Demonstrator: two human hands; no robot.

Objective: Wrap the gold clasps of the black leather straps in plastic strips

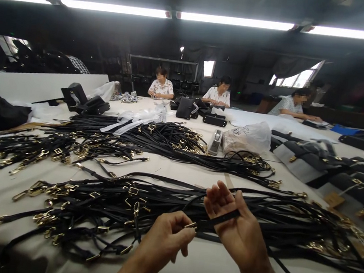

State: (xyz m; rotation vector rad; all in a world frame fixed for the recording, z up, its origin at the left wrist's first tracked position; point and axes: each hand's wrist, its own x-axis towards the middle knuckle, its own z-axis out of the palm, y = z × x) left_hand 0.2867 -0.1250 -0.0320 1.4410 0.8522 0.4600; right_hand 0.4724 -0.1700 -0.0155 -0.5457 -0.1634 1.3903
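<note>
My left hand [170, 235] is closed in a pinch on a small gold buckle [190, 225] at the end of a black strap [223, 218]. That strap runs across the upturned palm of my right hand [240, 231]. My right fingers are loosely curled and apart, not wrapped round the strap, and the thumb points up beside it. Beneath both hands lies a wide pile of black straps [169, 192] with gold buckles and clasps. Gold fittings [52, 209] bunch at the pile's left end.
More black straps [130, 132] lie farther back, near a grey device [215, 142] and a clear plastic bag [247, 137]. Black handbags [317, 158] stand at the right. Across the table sit several people, including a person in a striped shirt [217, 96].
</note>
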